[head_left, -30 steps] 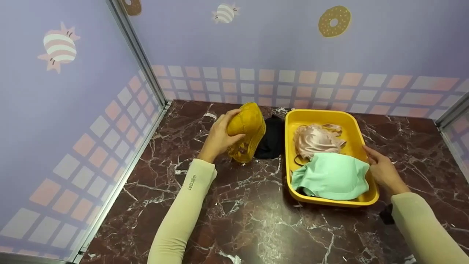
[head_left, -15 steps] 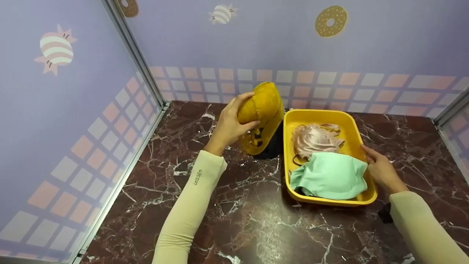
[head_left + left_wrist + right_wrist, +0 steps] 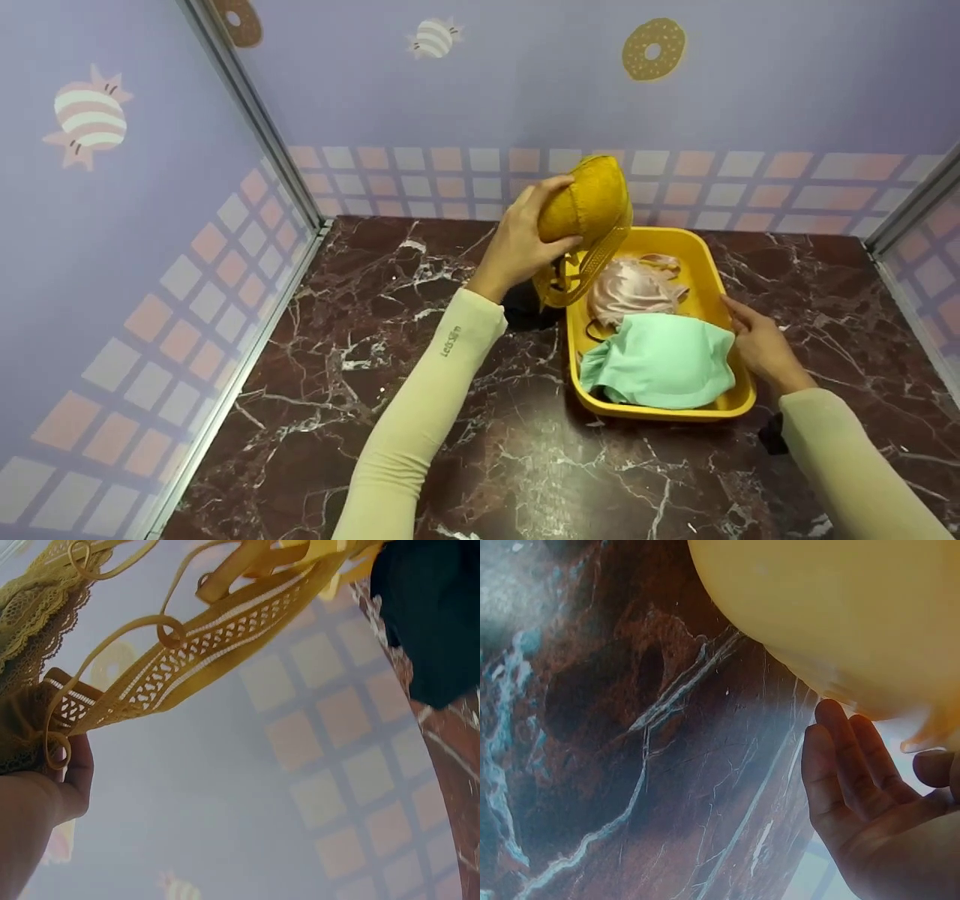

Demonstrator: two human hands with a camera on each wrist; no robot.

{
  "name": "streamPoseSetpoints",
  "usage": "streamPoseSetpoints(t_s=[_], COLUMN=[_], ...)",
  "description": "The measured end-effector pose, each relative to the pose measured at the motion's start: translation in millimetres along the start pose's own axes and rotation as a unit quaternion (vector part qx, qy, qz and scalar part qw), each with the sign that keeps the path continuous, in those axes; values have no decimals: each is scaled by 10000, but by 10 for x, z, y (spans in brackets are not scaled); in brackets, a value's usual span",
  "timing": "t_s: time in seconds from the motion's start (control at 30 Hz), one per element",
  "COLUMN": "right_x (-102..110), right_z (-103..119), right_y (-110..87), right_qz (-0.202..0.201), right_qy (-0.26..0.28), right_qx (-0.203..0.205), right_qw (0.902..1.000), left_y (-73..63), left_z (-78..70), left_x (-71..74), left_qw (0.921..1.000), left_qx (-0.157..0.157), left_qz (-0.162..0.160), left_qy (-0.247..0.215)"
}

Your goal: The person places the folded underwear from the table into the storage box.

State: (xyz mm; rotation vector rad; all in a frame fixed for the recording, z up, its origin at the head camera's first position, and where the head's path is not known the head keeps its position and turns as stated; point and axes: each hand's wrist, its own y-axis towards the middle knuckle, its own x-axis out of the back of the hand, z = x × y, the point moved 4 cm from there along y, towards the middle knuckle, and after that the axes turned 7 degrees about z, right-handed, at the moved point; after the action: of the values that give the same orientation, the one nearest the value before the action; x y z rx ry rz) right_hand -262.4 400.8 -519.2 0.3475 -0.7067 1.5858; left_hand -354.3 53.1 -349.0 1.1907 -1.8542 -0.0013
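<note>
My left hand grips a mustard-yellow bra by its cups, up over the left rim of a yellow plastic tray. The bra's openwork band and thin straps dangle in the left wrist view. Inside the tray lie a pale pink satin bra at the back and a mint-green bra at the front. My right hand holds the tray's right rim; in the right wrist view its fingers lie along the outer wall.
A black garment lies on the dark red marbled table, left of the tray and partly hidden by the bra and left hand. Purple patterned panels close off the back and sides.
The left hand has lifted the mustard-yellow bra from beside the black garment and carried it right, over the tray's edge. The right hand stays at the rim; the head view has shifted slightly.
</note>
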Motion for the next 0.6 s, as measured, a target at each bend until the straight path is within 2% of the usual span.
streamPoseSetpoints(t_s=[0.3,0.5,0.6], right_x=[-8,-5,1], right_z=[-14,-19,-3], right_y=[25,15,15], right_qz=[65,-56,-90], right_qy=[171,54,38], right_qx=[-287,-231,-199], right_qw=[9994,9997,9998], left_y=[261,367,426], left_z=[-69,-66,-91], left_x=[-435,-767,-862], left_qw=[9998,9999,9998], left_qx=[-84,-109,-185], left_qz=[-140,-58,-51], left_qy=[-120,-46,-90])
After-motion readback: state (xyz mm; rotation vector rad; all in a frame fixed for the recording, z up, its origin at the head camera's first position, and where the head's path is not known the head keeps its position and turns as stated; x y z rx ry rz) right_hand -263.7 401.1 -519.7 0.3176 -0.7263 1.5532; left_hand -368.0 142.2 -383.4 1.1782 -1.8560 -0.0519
